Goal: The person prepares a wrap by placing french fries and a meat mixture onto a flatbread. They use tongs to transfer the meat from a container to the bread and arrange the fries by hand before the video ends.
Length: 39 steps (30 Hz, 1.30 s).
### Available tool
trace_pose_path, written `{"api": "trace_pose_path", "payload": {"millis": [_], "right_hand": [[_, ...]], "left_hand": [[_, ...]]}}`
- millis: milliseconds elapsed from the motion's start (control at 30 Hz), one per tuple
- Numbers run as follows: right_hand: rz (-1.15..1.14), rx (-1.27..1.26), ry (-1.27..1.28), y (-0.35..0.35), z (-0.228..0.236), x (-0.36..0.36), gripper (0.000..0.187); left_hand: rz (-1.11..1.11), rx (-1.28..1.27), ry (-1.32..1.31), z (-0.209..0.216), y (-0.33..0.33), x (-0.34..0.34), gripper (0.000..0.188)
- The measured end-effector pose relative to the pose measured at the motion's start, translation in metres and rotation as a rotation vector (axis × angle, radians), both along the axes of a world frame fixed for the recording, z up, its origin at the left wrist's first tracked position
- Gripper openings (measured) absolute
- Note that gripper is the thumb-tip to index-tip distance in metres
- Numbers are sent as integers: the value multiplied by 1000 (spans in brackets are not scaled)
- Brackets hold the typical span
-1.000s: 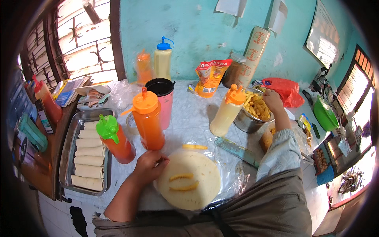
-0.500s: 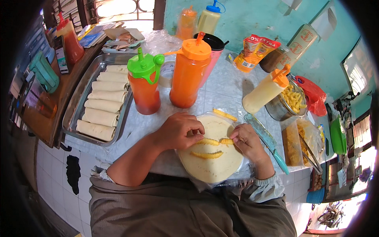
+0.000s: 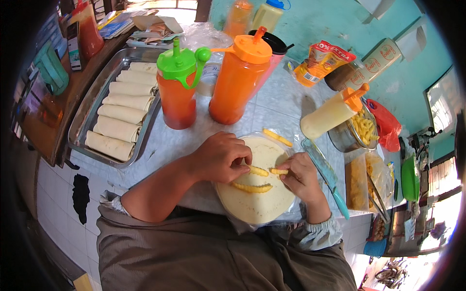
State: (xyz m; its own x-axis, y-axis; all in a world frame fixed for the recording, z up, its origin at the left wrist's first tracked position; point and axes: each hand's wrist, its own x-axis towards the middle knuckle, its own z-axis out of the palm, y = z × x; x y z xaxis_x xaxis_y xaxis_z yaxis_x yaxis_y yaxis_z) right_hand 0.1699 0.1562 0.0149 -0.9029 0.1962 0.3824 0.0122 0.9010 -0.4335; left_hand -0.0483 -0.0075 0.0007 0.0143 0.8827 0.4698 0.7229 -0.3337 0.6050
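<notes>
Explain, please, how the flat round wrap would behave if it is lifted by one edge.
The wrap would probably droop, since it looks thin and the similar rolls are bent around. It is likely light, being so thin. The lower fry may slide off, as it lies unheld on top.

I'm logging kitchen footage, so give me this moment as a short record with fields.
left hand: fingertips at left end of crinkled fry
right hand: pinching right end of another fry
flatbread: beneath both; third fry resting on it
beyond left hand: green-capped bottle, orange-capped bottle
right of flatbread: teal knife
left side: metal tray holding rolled flatbreads
</notes>
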Motion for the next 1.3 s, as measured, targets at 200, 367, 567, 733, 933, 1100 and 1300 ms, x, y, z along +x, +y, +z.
{"api": "trace_pose_path", "payload": {"millis": [200, 367, 567, 733, 933, 1100, 1300], "right_hand": [[55, 12, -7, -2, 0, -3, 24], [35, 0, -29, -7, 2, -3, 24], [46, -42, -8, -8, 0, -1, 27], [53, -67, 61, -3, -2, 1, 29], [-153, -9, 196, 14, 36, 28, 26], [-597, -75, 303, 85, 82, 78, 20], [-1015, 98, -62, 161, 129, 76, 29]], "left_hand": [[10, -21, -9, -1, 1, 1, 12], [20, -16, -1, -4, 1, 2, 11], [32, -63, -7, -1, 0, 3, 11], [105, -1, -2, 1, 5, 0, 11], [199, 66, -17, 12, 5, -9, 8], [204, 119, -23, 6, 8, -14, 8], [200, 106, -24, 4, 12, -14, 8]]}}
